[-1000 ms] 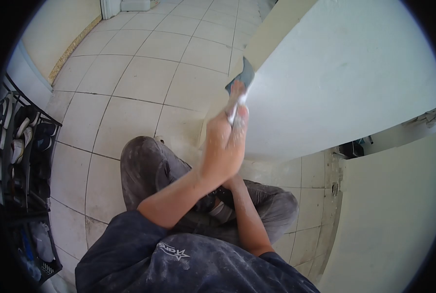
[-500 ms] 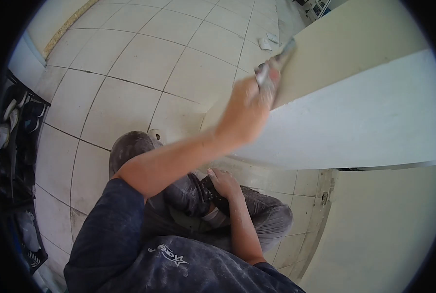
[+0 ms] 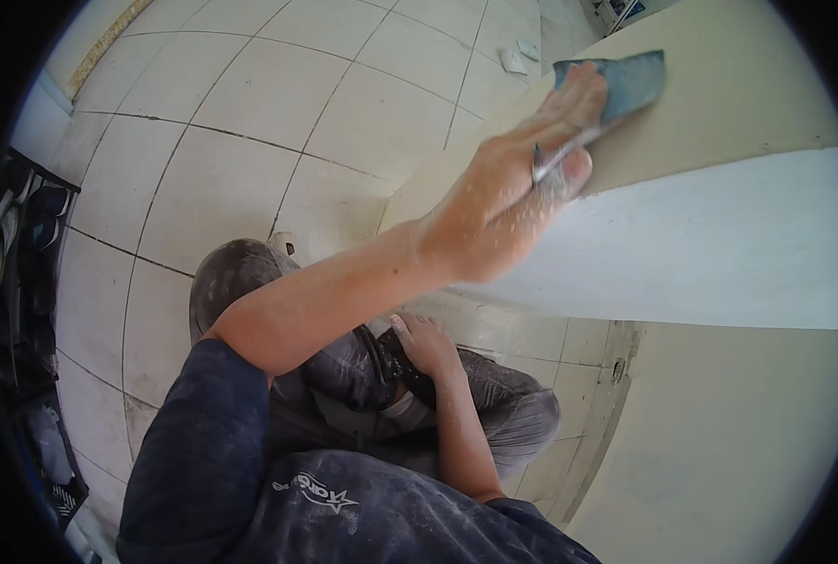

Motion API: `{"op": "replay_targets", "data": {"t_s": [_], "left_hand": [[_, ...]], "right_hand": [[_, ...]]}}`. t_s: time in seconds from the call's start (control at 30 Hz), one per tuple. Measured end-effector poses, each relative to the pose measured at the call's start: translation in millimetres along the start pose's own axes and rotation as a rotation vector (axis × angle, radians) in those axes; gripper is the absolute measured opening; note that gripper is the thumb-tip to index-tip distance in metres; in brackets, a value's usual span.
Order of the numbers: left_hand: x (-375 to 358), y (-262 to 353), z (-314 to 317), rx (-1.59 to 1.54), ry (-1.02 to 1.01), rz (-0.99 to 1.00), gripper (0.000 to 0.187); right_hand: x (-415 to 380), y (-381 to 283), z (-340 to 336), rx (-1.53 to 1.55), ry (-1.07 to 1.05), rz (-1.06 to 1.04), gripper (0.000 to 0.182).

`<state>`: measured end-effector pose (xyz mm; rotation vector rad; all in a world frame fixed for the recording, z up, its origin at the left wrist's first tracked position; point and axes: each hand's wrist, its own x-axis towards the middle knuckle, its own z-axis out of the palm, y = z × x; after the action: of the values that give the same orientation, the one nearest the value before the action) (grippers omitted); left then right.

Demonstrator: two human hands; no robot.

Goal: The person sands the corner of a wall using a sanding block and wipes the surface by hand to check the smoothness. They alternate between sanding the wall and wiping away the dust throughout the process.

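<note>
My left hand [image 3: 522,183] reaches across to the right and grips a scraper-like tool [image 3: 633,86] with a wide, flat blue-grey blade. Its fingers press near the blade, and the thumb is on the lower side by a pale, thin part. The blade lies against the cream face of a large panel [image 3: 720,99], just above its white lower band [image 3: 710,249]. Pale dust or paste marks the hand. My right hand [image 3: 428,348] lies loosely on my crossed legs with its fingers apart, holding nothing.
Dusty trousers [image 3: 240,282] cover my folded legs on the tiled floor [image 3: 222,174]. A black rack [image 3: 38,235] with shoes stands at the left. Small white pieces [image 3: 513,62] lie on the floor beyond the panel. Another pale panel [image 3: 720,423] is at the lower right.
My left hand and the tool have moved right over the panel, and the blade now shows its broad face. My right hand stays on my legs. The view has shifted slightly.
</note>
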<state>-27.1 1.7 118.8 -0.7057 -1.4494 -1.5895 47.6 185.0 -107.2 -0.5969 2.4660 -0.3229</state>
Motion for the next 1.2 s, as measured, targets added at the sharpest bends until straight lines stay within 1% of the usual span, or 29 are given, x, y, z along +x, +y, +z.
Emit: {"op": "replay_targets", "data": {"t_s": [0.07,0.1,0.2,0.3,0.37,0.43,0.53,0.6,0.67,0.73,0.8,0.9,0.93,1.0,1.03,1.1,1.13,1.2], "left_hand": [[2,4,0,-0.032,-0.019,0.034,0.054],[2,5,0,-0.046,-0.025,0.049,0.055],[4,-10,-1,-0.07,-0.042,0.153,0.054],[-2,-25,-11,-0.152,-0.11,0.095,0.052],[-5,-29,-13,-0.166,-0.053,-0.016,0.049],[-13,-38,-24,-0.168,-0.079,-0.32,0.05],[-17,-54,-30,-0.067,-0.034,-0.565,0.051],[-23,-64,-30,0.022,0.047,-0.439,0.049],[-20,-64,-27,0.059,0.046,-0.575,0.048],[13,-1,-24,0.036,-0.048,-0.972,0.046],[13,41,-18,0.077,-0.112,-0.712,0.046],[28,67,-31,0.024,-0.241,-0.761,0.045],[31,72,-36,0.007,-0.287,-0.779,0.045],[27,61,-36,0.109,-0.297,-0.709,0.045],[19,34,-31,0.227,-0.255,-0.616,0.046],[7,-13,-22,0.295,-0.078,-0.641,0.051],[7,-21,-19,0.243,0.057,-0.76,0.055],[5,-14,-24,0.266,-0.016,-0.838,0.055]], "right_hand": [[5,17,14,0.008,0.072,-0.091,0.054],[5,14,14,0.018,0.11,-0.134,0.054],[1,5,6,0.041,0.034,-0.025,0.055],[-2,-1,1,0.025,-0.007,0.026,0.056],[-2,0,2,0.033,0.002,0.023,0.057],[-3,-5,-2,0.026,-0.013,0.031,0.056],[-5,-8,-6,0.015,-0.051,0.044,0.055],[-1,-3,0,0.027,-0.041,0.024,0.055],[-1,-1,3,0.025,-0.022,0.018,0.056],[2,1,4,0.025,-0.026,0.013,0.056],[3,3,6,0.039,-0.051,0.02,0.055],[-6,3,10,0.155,0.185,-0.098,0.055],[-3,5,10,0.096,0.12,-0.076,0.055],[5,9,10,-0.014,-0.016,-0.029,0.055],[5,8,10,-0.008,-0.011,-0.016,0.055],[1,3,7,0.001,0.0,0.009,0.056],[0,0,6,0.012,-0.014,0.016,0.056],[0,-3,1,0.028,-0.033,0.025,0.056]]}}
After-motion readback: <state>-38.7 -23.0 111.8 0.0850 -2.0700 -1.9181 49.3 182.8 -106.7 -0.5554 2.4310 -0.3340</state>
